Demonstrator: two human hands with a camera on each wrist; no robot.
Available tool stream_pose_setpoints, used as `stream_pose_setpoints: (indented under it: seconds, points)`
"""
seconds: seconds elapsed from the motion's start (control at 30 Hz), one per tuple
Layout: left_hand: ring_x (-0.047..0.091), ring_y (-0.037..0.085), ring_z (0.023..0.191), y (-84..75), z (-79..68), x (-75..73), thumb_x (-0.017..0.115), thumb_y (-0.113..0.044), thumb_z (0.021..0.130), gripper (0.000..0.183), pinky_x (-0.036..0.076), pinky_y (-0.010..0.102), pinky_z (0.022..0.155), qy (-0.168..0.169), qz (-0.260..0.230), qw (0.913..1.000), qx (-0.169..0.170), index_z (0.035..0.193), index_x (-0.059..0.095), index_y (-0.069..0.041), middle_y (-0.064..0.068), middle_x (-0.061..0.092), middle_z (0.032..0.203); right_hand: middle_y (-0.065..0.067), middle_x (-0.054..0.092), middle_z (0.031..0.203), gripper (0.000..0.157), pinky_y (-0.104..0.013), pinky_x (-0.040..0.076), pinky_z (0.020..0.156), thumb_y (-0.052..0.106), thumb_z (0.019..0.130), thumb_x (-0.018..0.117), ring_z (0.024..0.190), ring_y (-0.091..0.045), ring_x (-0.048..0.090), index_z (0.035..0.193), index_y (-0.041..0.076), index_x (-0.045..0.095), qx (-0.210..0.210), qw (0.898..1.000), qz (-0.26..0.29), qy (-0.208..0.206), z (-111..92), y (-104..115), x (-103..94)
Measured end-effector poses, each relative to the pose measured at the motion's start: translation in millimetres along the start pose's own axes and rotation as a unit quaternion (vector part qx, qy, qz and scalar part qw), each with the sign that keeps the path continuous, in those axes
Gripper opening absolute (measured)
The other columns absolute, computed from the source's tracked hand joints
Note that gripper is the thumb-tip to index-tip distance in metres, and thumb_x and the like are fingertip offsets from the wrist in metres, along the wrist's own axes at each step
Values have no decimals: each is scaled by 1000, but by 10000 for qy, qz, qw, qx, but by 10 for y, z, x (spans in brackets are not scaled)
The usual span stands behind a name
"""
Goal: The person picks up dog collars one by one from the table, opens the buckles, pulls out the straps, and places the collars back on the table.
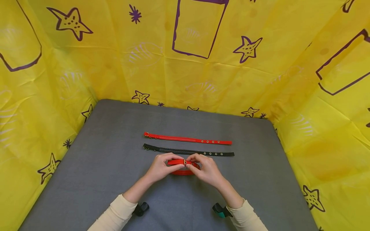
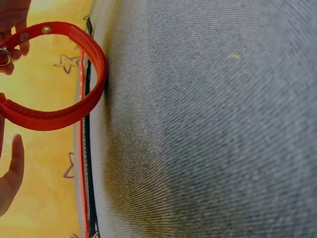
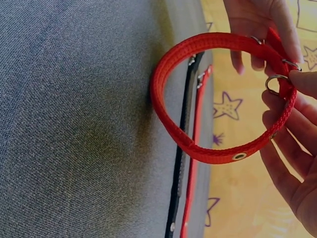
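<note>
Both hands hold a red collar [image 1: 182, 173] bent into a loop, low over the grey table near its middle. The left hand [image 1: 163, 166] pinches the strap left of the metal buckle, thumb below and fingers above. From the other side, the right hand [image 1: 207, 170] pinches the band by the buckle and ring. In the right wrist view, the loop [image 3: 218, 40] shows a D-ring [image 3: 275, 84] near the right thumb and a metal eyelet [image 3: 239, 156] in the band. The left wrist view shows the loop's lower curve [image 2: 54, 120] close to the tabletop; the left fingers are partly cut off.
Beyond the hands a black collar [image 1: 179, 150] lies flat, its eyelets to the right. Parallel behind it lies another red collar [image 1: 179, 139]. Yellow cloth walls [image 1: 185, 77] with purple drawings enclose the grey table [image 1: 115, 128] at the back and sides.
</note>
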State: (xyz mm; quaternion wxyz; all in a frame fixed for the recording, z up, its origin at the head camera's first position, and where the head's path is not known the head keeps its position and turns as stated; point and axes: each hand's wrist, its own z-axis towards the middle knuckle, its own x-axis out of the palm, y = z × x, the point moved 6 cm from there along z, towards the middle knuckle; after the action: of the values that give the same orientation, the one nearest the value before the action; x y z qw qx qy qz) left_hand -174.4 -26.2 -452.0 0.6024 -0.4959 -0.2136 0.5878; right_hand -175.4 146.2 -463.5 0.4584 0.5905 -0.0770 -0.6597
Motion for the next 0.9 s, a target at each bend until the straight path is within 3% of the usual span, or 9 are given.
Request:
stream_pose_setpoints:
  seconds: [0.23,0.47,0.67,0.9]
  points:
    - [64,23,73,-67,16,12,83,-2,74,25,50,26,60,9,232,9994,268,98,75,-1,9,71,87,11,69,95,15,-26,48,63,29,89,73,82,-7,60,102,23,70,-53,10000,30,20,-7,0,2]
    - [65,27,74,-82,4,12,83,3,72,24,53,33,60,-114,194,9979,602,95,75,3,13,71,86,10,70,94,15,-28,48,60,28,88,75,78,-9,59,102,23,71,-83,9999,111,-65,-18,-5,0]
    - [65,27,75,-70,2,10,82,3,72,25,53,36,60,-88,111,9986,512,96,74,4,13,71,87,11,69,94,15,-23,44,58,28,88,74,76,-10,59,102,24,70,-52,9998,159,-72,-23,-11,-3]
    - [66,25,79,-47,1,5,83,2,73,27,54,39,63,-102,62,9991,405,98,74,5,12,72,89,12,68,94,15,-31,53,66,27,88,74,80,-7,61,102,22,69,-108,9996,236,-72,-24,-25,-16]
